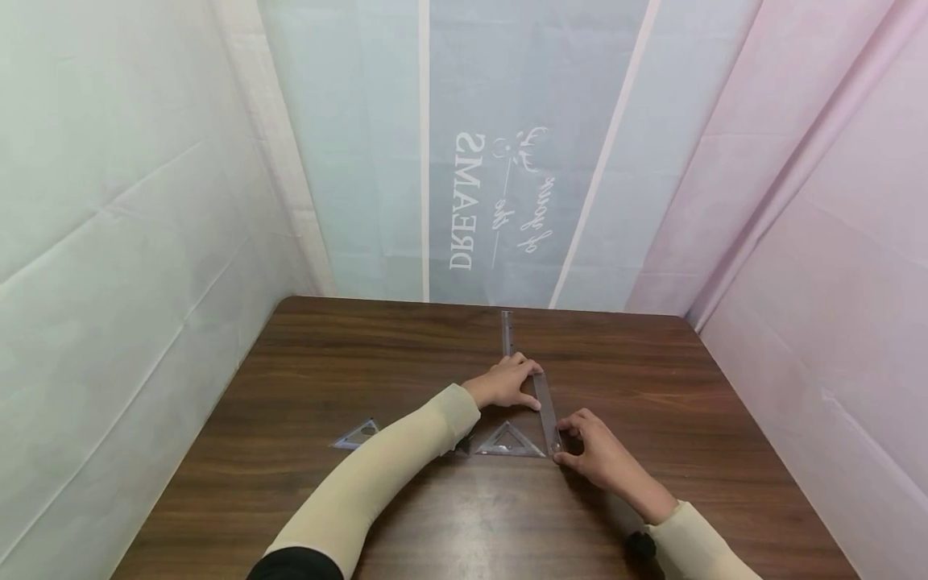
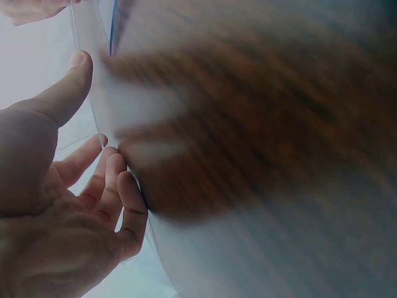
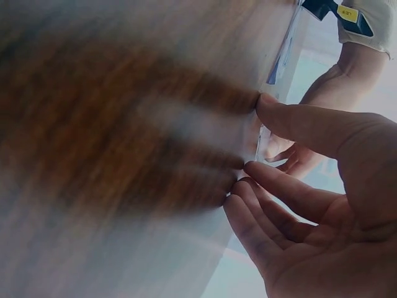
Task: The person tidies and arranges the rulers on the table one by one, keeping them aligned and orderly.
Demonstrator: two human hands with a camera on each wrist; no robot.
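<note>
A clear ruler [image 1: 547,407] lies slanted on the wooden table between both hands. At its far end my left hand [image 1: 505,383] grips it, fingertips at the top corner and thumb at the left edge. My right hand [image 1: 598,451] holds the near end, its thumb low at the corner and bent fingers along the right edge. Both wrist views show fingertips down at the table top, with the ruler seen too edge-on to make out well. A clear set square [image 1: 507,453] lies just left of the ruler's near end.
Behind the left hand, a second clear ruler [image 1: 507,329] points toward the table's back edge. A blue-edged set square [image 1: 344,442] lies to the left, partly covered by the left sleeve [image 1: 377,467]. Curtains [image 1: 377,161] surround the brown table [image 1: 304,387].
</note>
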